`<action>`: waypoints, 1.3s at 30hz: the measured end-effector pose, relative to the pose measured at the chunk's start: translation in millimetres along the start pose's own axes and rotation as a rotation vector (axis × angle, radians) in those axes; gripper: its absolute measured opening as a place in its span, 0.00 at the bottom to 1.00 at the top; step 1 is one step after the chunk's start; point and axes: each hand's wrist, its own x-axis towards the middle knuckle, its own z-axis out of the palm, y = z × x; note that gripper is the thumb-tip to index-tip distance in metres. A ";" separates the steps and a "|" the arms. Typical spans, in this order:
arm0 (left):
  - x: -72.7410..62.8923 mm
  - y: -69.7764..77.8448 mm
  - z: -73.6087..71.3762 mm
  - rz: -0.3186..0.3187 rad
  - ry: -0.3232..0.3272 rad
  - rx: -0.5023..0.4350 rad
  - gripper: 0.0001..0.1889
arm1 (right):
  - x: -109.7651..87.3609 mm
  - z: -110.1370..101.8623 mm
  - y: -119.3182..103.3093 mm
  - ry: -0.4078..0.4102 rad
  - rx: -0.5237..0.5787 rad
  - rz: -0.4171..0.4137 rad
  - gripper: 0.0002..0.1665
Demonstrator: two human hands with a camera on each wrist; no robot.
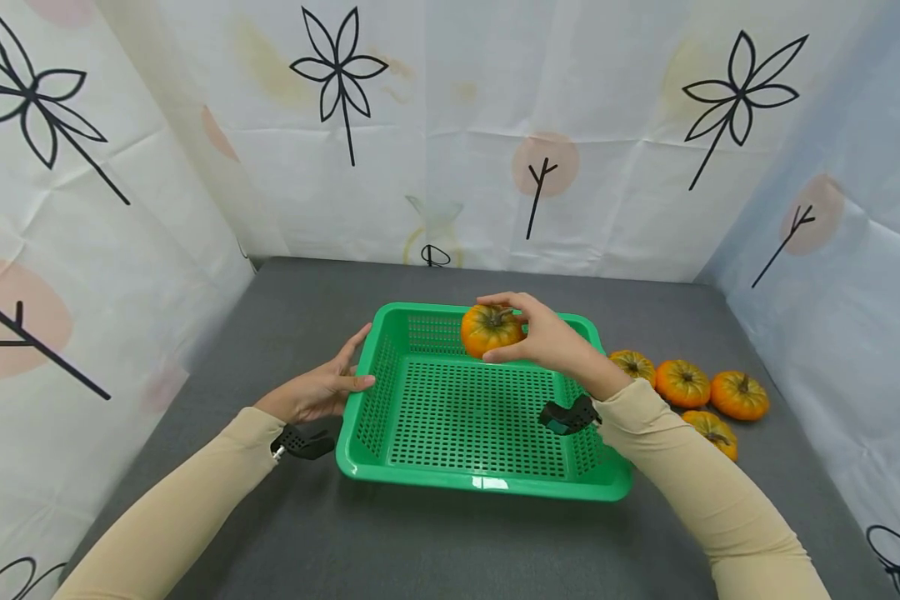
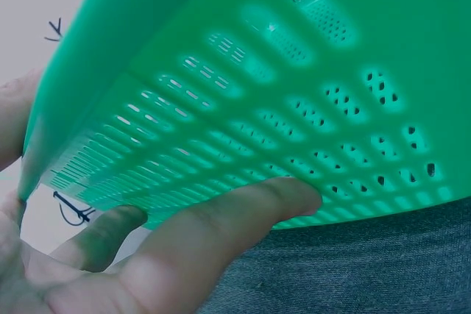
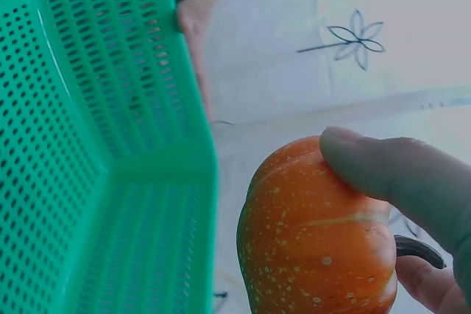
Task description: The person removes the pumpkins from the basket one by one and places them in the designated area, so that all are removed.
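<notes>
In the head view a small orange pumpkin (image 1: 487, 332) with green streaks is held by my right hand (image 1: 557, 340), above the far part of a green plastic basket (image 1: 472, 417). Thumb and fingers grip its sides; the right wrist view shows the thumb (image 3: 390, 174) on the speckled pumpkin (image 3: 316, 233), with its dark stem toward the palm. My left hand (image 1: 318, 390) holds the basket's left rim, thumb on top. Seen from the left wrist, the fingers (image 2: 221, 233) lie along the outside of the slotted wall (image 2: 221, 130). Nothing lies inside the basket.
Several more small pumpkins (image 1: 682, 383) sit grouped on the grey table (image 1: 450, 550), right of the basket and beside my right forearm. White curtains (image 1: 450, 100) printed with line-drawn plants enclose the table at the back and both sides.
</notes>
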 end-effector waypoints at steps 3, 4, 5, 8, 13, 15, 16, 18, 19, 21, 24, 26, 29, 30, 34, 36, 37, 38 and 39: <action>0.4 0.3 0.4 0.001 0.000 -0.002 0.51 | -11.2 -12.8 1.9 0.028 0.025 0.016 0.44; 0.6 0.4 0.5 0.000 0.000 -0.003 0.51 | -15.1 -17.0 2.7 0.038 0.034 0.023 0.44; 0.8 0.4 0.6 0.000 0.001 -0.004 0.51 | -19.2 -21.0 3.2 0.048 0.040 0.029 0.44; 1.2 0.4 0.8 0.001 -0.001 -0.004 0.51 | -31.4 -32.6 5.2 0.080 0.035 0.044 0.44; 1.1 0.5 1.0 -0.001 -0.002 -0.006 0.51 | -49.7 -47.8 12.1 0.129 0.037 0.059 0.44; 0.8 0.7 1.3 -0.002 -0.001 -0.007 0.51 | -56.5 -52.7 16.1 0.144 0.034 0.060 0.45; 0.8 0.6 1.2 -0.002 -0.001 -0.007 0.51 | -60.1 -54.7 18.1 0.154 0.025 0.060 0.45; 0.9 0.3 1.1 -0.003 0.000 -0.007 0.51 | -66.9 -58.7 22.1 0.174 0.008 0.070 0.45; 1.0 0.2 1.0 -0.002 0.000 -0.006 0.51 | -70.2 -60.6 24.1 0.187 -0.001 0.078 0.44; 1.3 0.1 1.0 0.000 -0.002 -0.005 0.51 | -76.8 -64.0 28.1 0.212 -0.024 0.085 0.44; 1.2 0.5 1.3 -0.001 -0.001 -0.008 0.51 | -86.6 -68.7 33.4 0.247 -0.043 0.098 0.45; 1.2 0.7 1.7 -0.002 0.001 -0.012 0.51 | -94.1 -71.5 37.3 0.264 -0.057 0.105 0.46; 1.1 0.9 2.1 -0.003 0.003 -0.011 0.51 | -105.0 -75.3 43.6 0.300 -0.063 0.138 0.47; 1.0 0.9 2.2 -0.003 0.003 -0.011 0.51 | -108.5 -76.4 46.0 0.314 -0.066 0.150 0.48; 0.9 0.8 2.2 -0.001 -0.002 -0.012 0.51 | -122.6 -77.7 56.0 0.383 -0.060 0.180 0.47; 0.9 0.8 2.1 0.001 -0.003 -0.010 0.51 | -130.0 -77.0 60.6 0.413 -0.050 0.204 0.47; 1.1 0.6 1.8 0.003 -0.004 -0.007 0.52 | -133.9 -76.6 62.6 0.427 -0.047 0.215 0.47; 1.2 0.6 1.7 0.002 -0.004 -0.005 0.52 | -137.9 -76.3 64.8 0.436 -0.041 0.233 0.47; 1.3 0.5 1.7 0.001 -0.004 -0.003 0.52 | -141.8 -76.0 66.9 0.445 -0.037 0.252 0.47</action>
